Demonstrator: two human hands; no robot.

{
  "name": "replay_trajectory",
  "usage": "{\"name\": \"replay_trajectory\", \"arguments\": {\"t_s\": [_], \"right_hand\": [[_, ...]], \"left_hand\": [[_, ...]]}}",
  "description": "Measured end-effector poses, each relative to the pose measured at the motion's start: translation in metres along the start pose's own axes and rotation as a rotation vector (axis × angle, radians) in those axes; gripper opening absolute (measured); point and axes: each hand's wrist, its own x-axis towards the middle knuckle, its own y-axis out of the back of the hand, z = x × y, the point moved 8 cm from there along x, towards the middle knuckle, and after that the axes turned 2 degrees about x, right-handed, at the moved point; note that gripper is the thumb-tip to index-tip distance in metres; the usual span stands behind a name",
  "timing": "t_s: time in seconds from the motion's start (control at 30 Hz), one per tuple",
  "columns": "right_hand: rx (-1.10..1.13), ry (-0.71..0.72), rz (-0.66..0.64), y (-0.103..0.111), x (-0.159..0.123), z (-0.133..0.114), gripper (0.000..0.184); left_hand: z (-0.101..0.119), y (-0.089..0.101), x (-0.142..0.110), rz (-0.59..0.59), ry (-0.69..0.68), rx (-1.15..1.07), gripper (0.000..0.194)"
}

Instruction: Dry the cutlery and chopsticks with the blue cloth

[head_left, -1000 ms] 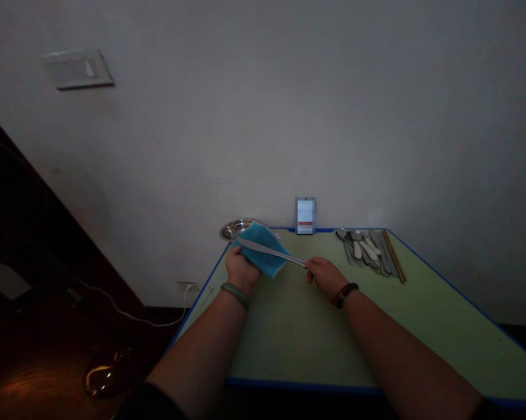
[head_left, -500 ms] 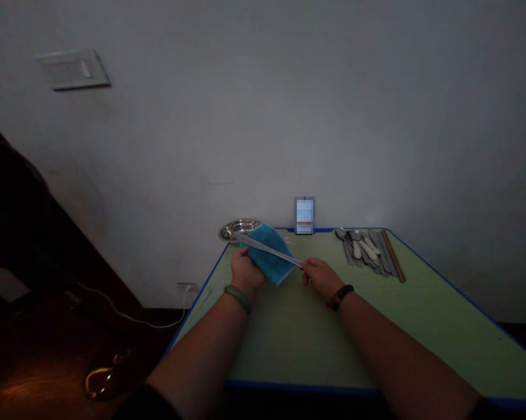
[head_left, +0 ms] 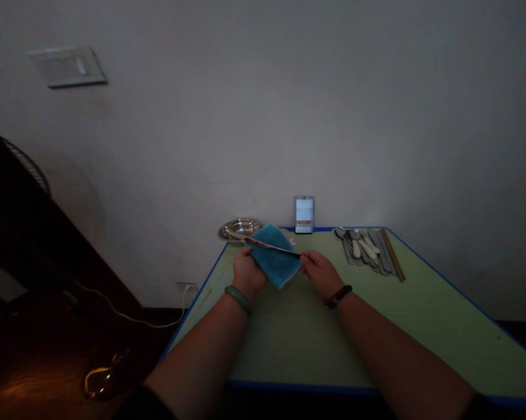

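Note:
My left hand is closed on a blue cloth with a pale edge, raised above the green table. A long metal table knife lies across the cloth, its blade pointing left past my left fingers. My right hand pinches the knife's right end. Just beyond the blade tip is a shiny metal bowl at the table's back left corner. My left fingers are partly hidden by the cloth.
Several knives, spoons and pale-handled pieces of cutlery lie at the back right, beside wooden chopsticks. A phone stands upright by the wall. The table has a blue edge. A white cable hangs at the left.
The knife has turned in my right hand, so its face looks narrower and darker. The cloth has shifted slightly right, and its right corner now reaches near my right fingers.

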Motion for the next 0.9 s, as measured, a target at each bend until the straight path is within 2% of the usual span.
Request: {"name": "replay_trajectory", "arguments": {"t_s": [0.1,0.23,0.47,0.63,0.9], "right_hand": [[0.074,-0.031,0.044,0.004,0.001,0.004,0.033],[0.102,0.012,0.070,0.009,0.002,0.003,0.039],[-0.039,0.157,-0.023,-0.002,0.001,-0.003,0.034],[-0.179,0.186,-0.062,-0.005,-0.002,-0.007,0.037],[-0.266,0.202,-0.146,-0.009,-0.009,-0.016,0.035]], "left_hand": [[0.002,0.003,0.001,0.026,-0.002,-0.033,0.055],[0.004,0.004,0.001,0.021,-0.021,-0.037,0.052],[0.000,-0.005,-0.003,-0.044,0.017,-0.011,0.054],[0.002,-0.005,-0.002,-0.039,0.004,-0.024,0.055],[0.018,0.004,0.004,0.019,-0.135,-0.060,0.049]]}}
